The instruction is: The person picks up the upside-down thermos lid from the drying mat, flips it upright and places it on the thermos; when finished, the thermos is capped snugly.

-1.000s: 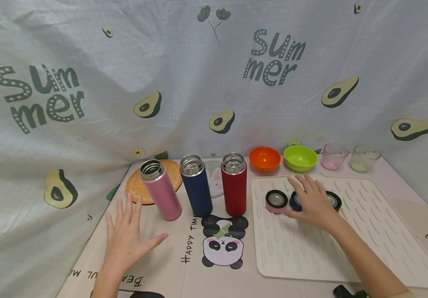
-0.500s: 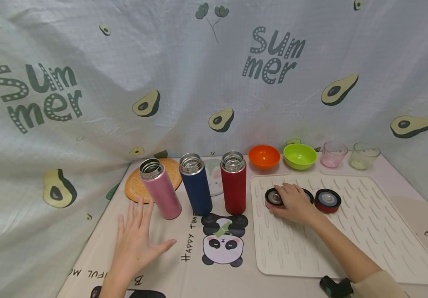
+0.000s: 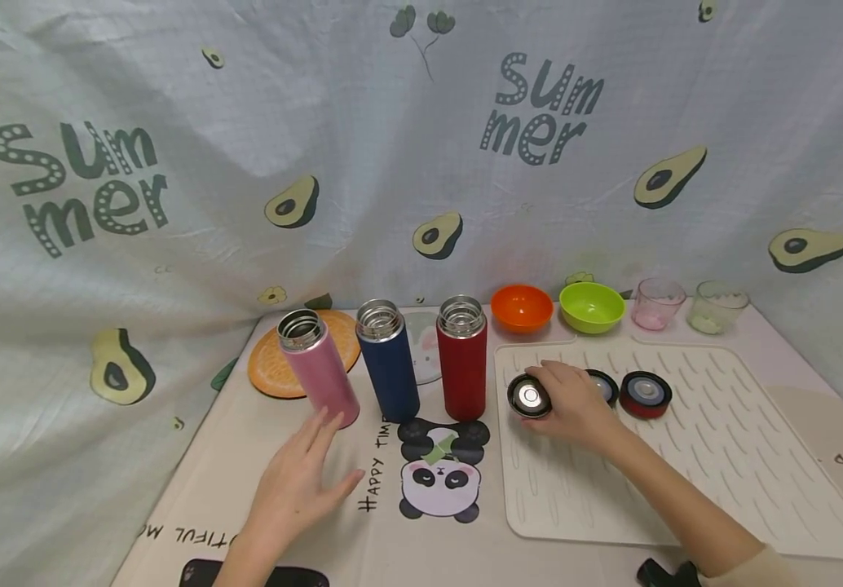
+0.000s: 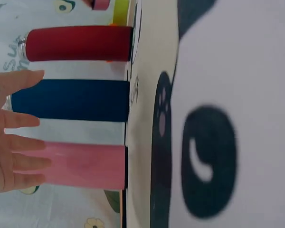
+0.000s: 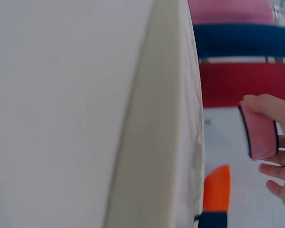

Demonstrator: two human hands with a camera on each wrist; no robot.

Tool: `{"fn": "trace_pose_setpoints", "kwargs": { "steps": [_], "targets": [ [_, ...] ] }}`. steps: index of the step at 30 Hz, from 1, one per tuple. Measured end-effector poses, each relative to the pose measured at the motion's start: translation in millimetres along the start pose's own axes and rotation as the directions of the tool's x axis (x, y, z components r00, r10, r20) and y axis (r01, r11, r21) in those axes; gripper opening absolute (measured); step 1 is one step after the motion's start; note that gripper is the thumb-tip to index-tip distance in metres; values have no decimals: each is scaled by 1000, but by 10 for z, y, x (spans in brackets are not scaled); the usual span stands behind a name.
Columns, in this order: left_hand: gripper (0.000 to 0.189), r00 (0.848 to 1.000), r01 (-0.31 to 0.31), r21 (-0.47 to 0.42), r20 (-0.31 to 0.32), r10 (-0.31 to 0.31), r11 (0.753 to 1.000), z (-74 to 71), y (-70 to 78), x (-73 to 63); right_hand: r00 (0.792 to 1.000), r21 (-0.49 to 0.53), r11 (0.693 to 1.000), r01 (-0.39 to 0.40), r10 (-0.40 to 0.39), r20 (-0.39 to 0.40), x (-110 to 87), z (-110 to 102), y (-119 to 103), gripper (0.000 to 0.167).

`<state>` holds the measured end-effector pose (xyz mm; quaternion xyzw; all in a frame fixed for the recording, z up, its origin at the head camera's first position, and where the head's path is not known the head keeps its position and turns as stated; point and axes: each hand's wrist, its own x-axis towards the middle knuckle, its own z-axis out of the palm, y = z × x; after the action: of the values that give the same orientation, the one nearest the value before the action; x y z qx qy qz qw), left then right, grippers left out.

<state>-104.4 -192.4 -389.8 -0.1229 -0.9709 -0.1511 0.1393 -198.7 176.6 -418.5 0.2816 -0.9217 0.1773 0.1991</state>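
My right hand (image 3: 575, 408) pinches a pink bottle lid (image 5: 262, 135) between thumb and fingers. In the head view the lid is tipped over the drying mat, its round inside facing the camera. My left hand (image 3: 300, 481) is spread just in front of the pink bottle (image 3: 321, 371), fingertips overlapping its base. That thermos bottle stands uncapped at the left of a row. Beside it are a blue bottle (image 3: 390, 375) and a red bottle (image 3: 463, 375), both with bare steel mouths. A blue lid (image 3: 605, 388), partly hidden by my right hand, and a red lid (image 3: 645, 396) lie on the mat.
The pale ridged drying mat (image 3: 612, 505) covers the right of the table. Behind it stand an orange bowl (image 3: 522, 309), a green bowl (image 3: 592, 308), a pink glass (image 3: 658, 305) and a greenish glass (image 3: 717, 310). An orange-slice placemat (image 3: 271, 371) lies behind the pink bottle.
My right hand has moved left from over the blue lid, taken hold of the pink lid and tilted it up. My left hand has moved right, closer to the pink bottle.
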Motion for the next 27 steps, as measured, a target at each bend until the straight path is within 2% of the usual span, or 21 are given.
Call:
{"fn": "trace_pose_setpoints", "kwargs": {
  "steps": [3,5,7,8,10,14,18,22,24,27],
  "targets": [
    [62,999,8,-67,38,-5,998,18,94,15,999,-11,999,35,-36,-29,-8,-54,-166,68],
    [57,995,38,-137,101,-24,990,34,166,42,998,-15,998,54,-55,-35,-13,-86,-278,68],
    [52,986,61,-238,167,-21,969,59,235,78,997,-10,997,73,-73,-38,-15,-123,-397,68],
    [50,980,71,-303,199,-9,951,75,268,98,996,-1,997,82,-82,-38,-17,-141,-456,69],
    [47,965,84,-440,259,37,894,110,332,139,994,9,994,107,-107,-39,-19,-172,-570,69],
    [43,929,144,-670,345,134,729,188,468,224,987,20,987,161,-160,-33,-28,-205,-771,73],
    [45,899,225,-781,397,186,582,249,613,300,974,26,975,221,-219,-50,-36,-190,-927,76],
    [51,866,328,-831,454,208,449,298,735,361,960,37,961,274,-271,-77,-41,-145,-1022,76],
    [53,856,368,-833,477,199,413,323,783,384,956,39,957,286,-282,-83,-46,-122,-1046,76],
    [50,855,388,-839,482,191,381,366,823,405,954,39,956,290,-286,-86,-62,-99,-1063,76]
  ]
}}
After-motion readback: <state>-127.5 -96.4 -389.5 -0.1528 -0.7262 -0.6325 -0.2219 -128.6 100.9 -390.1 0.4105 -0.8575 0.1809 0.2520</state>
